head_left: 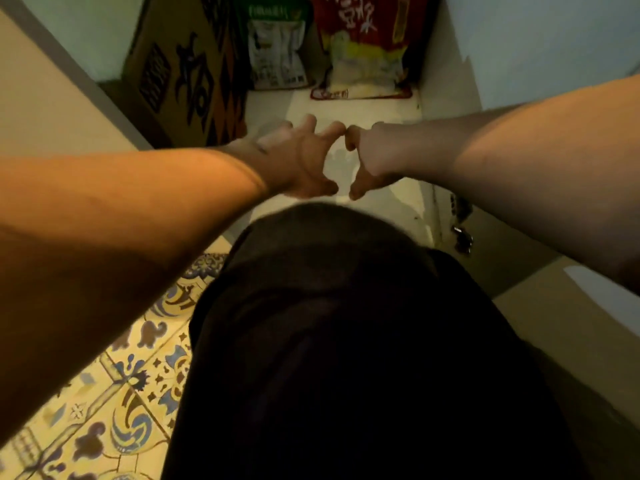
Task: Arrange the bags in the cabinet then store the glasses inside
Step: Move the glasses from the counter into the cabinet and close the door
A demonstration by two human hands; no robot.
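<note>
**A:** Starting nearest me: dark clothing fills the bottom centre of the frame, with the patterned floor tiles [114, 403] at lower left. Both forearms reach forward into the open cabinet [519, 64].

**B:** What are the hands doing?

**A:** The left hand [298, 161] and the right hand [370, 157] are brought together in the middle of the frame, fingertips almost touching, thumbs below. Between them I think there is a clear glass [337, 164], standing on the pale cabinet floor. It shows only as a faint grey shape, so I say that with some doubt. Whether the fingers actually clasp it or just frame it, I cannot tell.

**B:** How would it handle?

**A:** My judgement: light, rigid, smooth and breakable. I would hold it by the sides around the middle, with a gentle grip, and set it down softly.

**B:** And further in?

**A:** At the back stand the bags: a green and white bag [277, 53] at upper centre and a red and white bag [367, 50] to its right, both upright and side by side. They look soft, full and fairly heavy; best held low, by the body. A brown printed carton [183, 74] leans at upper left.

**B:** Anything hidden?

**A:** The tops of the bags are cut off, and any other glasses are out of sight.
</note>
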